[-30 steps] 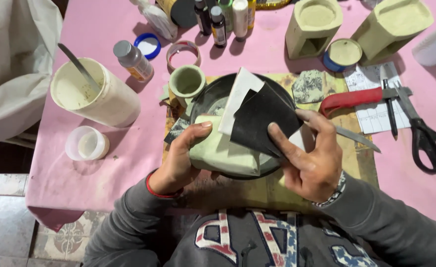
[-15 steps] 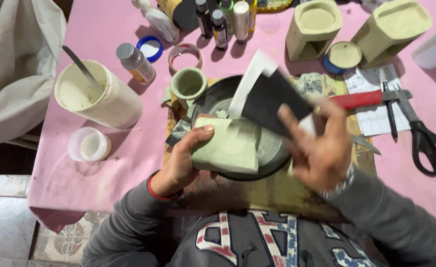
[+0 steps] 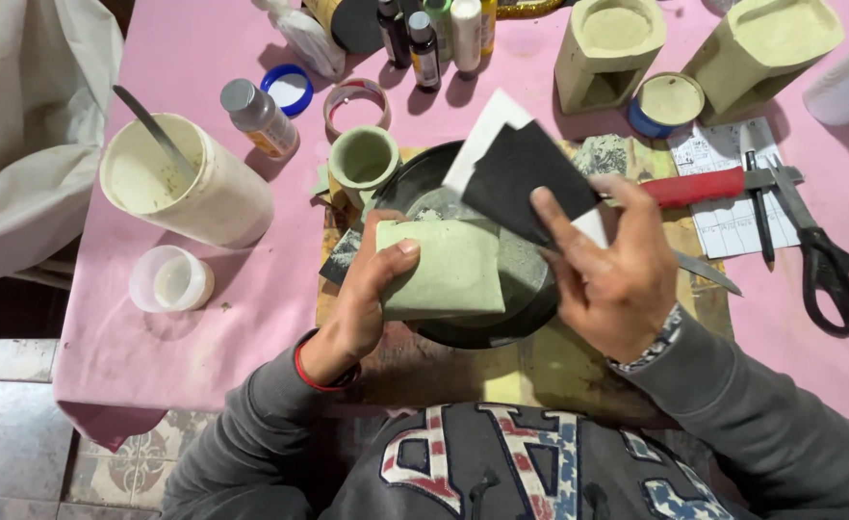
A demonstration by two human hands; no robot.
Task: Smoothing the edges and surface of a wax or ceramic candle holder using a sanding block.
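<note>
My left hand [image 3: 362, 299] grips a pale green rectangular block [image 3: 444, 270] and holds it over a dark round pan [image 3: 530, 299] dusted with grey powder. My right hand [image 3: 607, 265] pinches a folded sheet of black sandpaper with a white back [image 3: 516, 169], lifted just above and to the right of the block, not touching it. Both hands sit over a stained board [image 3: 530, 371] at the near edge of the pink table [image 3: 203, 308].
A white tub with a stirring stick [image 3: 179, 188], a small clear cup [image 3: 169, 279], a green cup [image 3: 365, 159], small bottles [image 3: 424, 39], two pale green moulded pieces [image 3: 612, 48], a red-handled knife [image 3: 694, 188], a pen and black scissors [image 3: 829, 260] surround the pan.
My right hand has lifted the sandpaper off the block and drawn it up and to the right. The left hand keeps the block over the pan.
</note>
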